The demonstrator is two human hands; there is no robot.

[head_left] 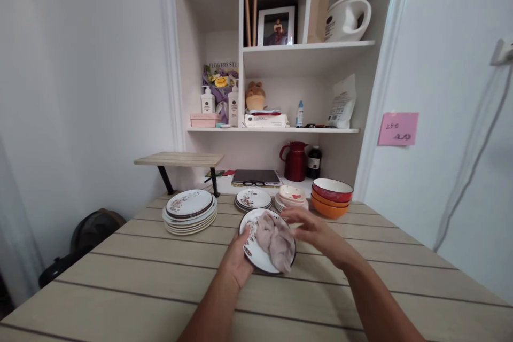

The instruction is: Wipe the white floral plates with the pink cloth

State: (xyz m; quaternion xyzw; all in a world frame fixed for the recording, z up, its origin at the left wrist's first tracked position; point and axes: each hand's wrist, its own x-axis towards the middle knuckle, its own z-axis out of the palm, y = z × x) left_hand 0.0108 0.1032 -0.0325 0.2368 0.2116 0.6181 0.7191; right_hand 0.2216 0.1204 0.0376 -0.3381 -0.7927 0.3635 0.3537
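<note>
My left hand [237, 257] grips the left rim of a small white plate [253, 248] with a dark edge and a brown floral print. The plate is tilted toward me above the table. A crumpled greyish-pink cloth [276, 240] lies on its face, covering much of the middle and right. My right hand [315, 232] is at the plate's upper right side, fingers spread and bent, close to the cloth. Whether its fingertips touch the cloth or the rim I cannot tell.
Behind the plate stand a stack of large plates [190, 204], a stack of small plates [254, 197], small dishes [292, 194] and red and orange bowls [332, 199]. A low wooden stand [180, 159] is at back left. A red jug [295, 163] stands below the shelves.
</note>
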